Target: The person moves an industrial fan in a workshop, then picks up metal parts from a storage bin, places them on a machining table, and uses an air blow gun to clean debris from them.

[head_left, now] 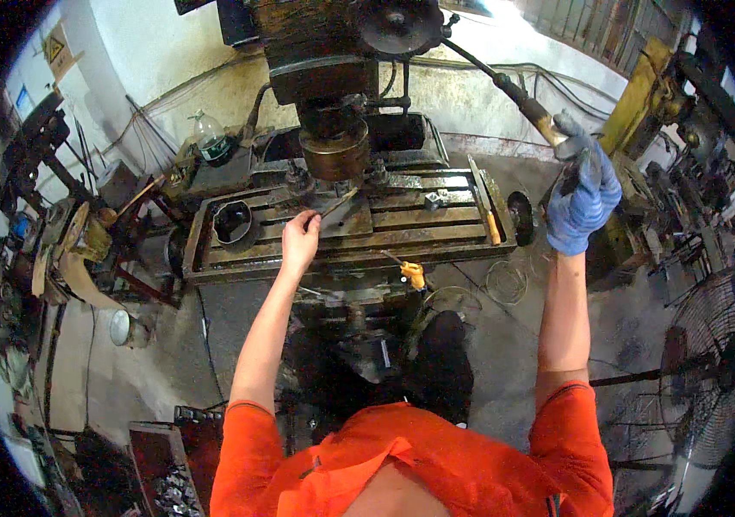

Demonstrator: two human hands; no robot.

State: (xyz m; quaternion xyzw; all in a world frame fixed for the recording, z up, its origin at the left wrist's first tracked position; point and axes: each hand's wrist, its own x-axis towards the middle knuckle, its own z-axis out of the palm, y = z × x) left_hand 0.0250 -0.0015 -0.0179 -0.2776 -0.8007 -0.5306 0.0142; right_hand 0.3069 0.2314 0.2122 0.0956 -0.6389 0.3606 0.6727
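Note:
My bare left hand [300, 239] pinches a thin stick [339, 203] over the middle of the slotted machine table [415, 238]. The stick's far end points up and right, just under the round spindle head [335, 155]; what is on its tip is too small to make out. Up at the right, my right hand [585, 194], in a blue-grey glove, is closed around the end of the machine's long lever [509, 89]. A dark round pot [232, 222] stands on the table's left end. A file with a yellow handle [492, 226] lies along the right end, near a small metal block [436, 200].
A yellow-handled tool [413, 275] hangs at the table's front edge. A clear plastic jug [210, 136] stands behind left. On the floor at left is a metal can [124, 329]; a caged fan [716, 345] stands at right. A bin of metal scraps [176, 491] sits lower left.

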